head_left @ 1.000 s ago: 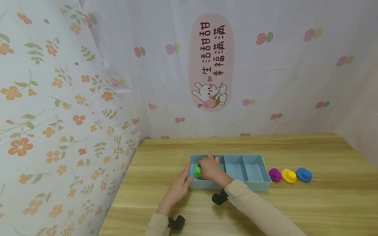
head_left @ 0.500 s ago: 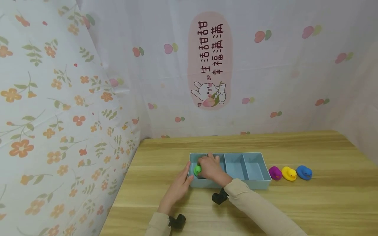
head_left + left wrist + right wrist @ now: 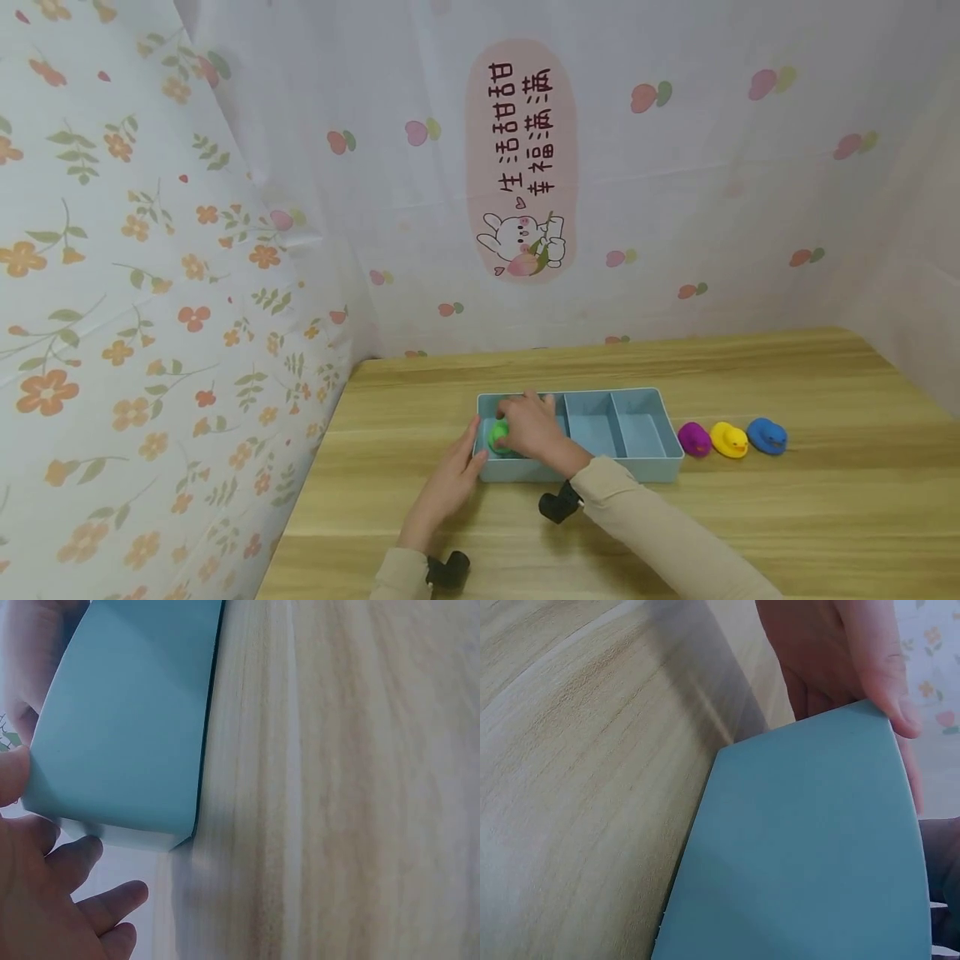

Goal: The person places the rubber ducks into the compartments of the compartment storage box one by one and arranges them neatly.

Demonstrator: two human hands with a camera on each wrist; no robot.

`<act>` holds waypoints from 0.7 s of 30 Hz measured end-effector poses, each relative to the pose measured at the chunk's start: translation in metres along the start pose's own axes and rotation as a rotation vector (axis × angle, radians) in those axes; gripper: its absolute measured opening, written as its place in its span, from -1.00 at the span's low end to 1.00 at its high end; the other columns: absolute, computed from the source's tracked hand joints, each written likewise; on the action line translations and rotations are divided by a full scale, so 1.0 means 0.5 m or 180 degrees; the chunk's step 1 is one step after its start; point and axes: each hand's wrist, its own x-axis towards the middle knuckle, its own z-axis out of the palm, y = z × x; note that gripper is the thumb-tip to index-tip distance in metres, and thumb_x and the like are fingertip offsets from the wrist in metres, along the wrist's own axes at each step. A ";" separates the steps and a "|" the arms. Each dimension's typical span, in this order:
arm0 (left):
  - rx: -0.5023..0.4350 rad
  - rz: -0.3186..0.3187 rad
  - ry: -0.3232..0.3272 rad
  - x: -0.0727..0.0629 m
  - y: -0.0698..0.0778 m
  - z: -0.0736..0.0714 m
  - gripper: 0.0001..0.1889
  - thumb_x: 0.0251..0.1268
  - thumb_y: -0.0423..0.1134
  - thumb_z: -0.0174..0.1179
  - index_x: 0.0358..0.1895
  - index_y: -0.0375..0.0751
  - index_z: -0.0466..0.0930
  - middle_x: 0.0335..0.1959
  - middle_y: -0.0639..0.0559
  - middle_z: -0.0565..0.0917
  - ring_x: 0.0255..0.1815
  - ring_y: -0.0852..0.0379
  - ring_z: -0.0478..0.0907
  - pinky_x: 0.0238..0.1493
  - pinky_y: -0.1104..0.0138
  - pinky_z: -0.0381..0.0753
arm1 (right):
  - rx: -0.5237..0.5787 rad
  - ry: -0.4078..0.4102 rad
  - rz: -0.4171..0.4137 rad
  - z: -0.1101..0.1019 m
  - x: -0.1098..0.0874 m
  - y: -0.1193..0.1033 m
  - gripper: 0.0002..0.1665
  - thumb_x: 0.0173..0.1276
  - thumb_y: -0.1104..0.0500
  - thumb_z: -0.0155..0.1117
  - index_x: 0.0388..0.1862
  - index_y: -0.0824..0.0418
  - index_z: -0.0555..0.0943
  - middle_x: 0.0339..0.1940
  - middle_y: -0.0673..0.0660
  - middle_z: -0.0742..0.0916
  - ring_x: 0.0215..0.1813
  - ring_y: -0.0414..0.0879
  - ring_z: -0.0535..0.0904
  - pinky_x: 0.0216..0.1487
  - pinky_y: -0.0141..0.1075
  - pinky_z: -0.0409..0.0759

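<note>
A light blue box point(image 3: 622, 471) with several compartments stands on the table. Its leftmost compartment holds a green rubber duck point(image 3: 494, 437). Reaching over the front wall, my right hand point(image 3: 531, 430) pinches the duck with bent fingers, which partly cover it. My left hand point(image 3: 447, 486) holds the box's front left corner; in the left wrist view its thumb lies at the rim of the box point(image 3: 135, 727) and the fingers rest along the end wall. The right wrist view shows mostly the outer front wall point(image 3: 802, 847), which hides the duck.
Right of the box sit a purple duck point(image 3: 694, 440), a yellow duck point(image 3: 729, 440) and a blue duck point(image 3: 767, 437) in a row. Patterned cloth point(image 3: 660, 208) hangs behind the wooden table point(image 3: 750, 517) and along its left side.
A finger of my right hand now overlaps the front of the green duck, whose head showed more plainly before. The head view has shifted slightly. My left hand stays at the corner.
</note>
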 end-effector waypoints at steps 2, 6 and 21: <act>0.0001 0.0014 0.0008 0.000 0.001 0.000 -0.39 0.55 -0.04 -0.19 0.54 -0.11 -0.10 0.52 -0.20 0.08 0.48 -0.29 0.06 0.38 -0.22 0.12 | 0.0031 0.0037 -0.0048 -0.003 -0.001 0.002 -0.53 -0.09 -0.02 0.60 -0.18 0.11 0.71 -0.14 0.03 0.75 -0.20 -0.05 0.42 -0.23 -0.11 0.25; 0.0010 0.0019 0.0016 -0.002 0.003 0.001 -0.39 0.55 -0.05 -0.19 0.54 -0.11 -0.10 0.51 -0.21 0.08 0.48 -0.30 0.07 0.37 -0.24 0.13 | 0.0133 0.0120 -0.0158 -0.007 -0.004 0.006 -0.60 -0.05 0.01 0.58 -0.23 0.11 0.70 -0.18 0.03 0.74 -0.21 -0.05 0.42 -0.20 -0.08 0.26; 0.0045 -0.0008 0.0065 0.000 -0.002 0.004 -0.40 0.54 -0.08 -0.16 0.54 -0.10 -0.07 0.50 -0.19 0.13 0.46 -0.28 0.12 0.38 -0.20 0.15 | 0.0469 0.0429 -0.0358 -0.030 -0.021 0.035 -0.73 -0.01 0.13 0.56 -0.29 0.09 0.72 -0.34 0.02 0.72 -0.23 -0.10 0.47 -0.23 -0.07 0.20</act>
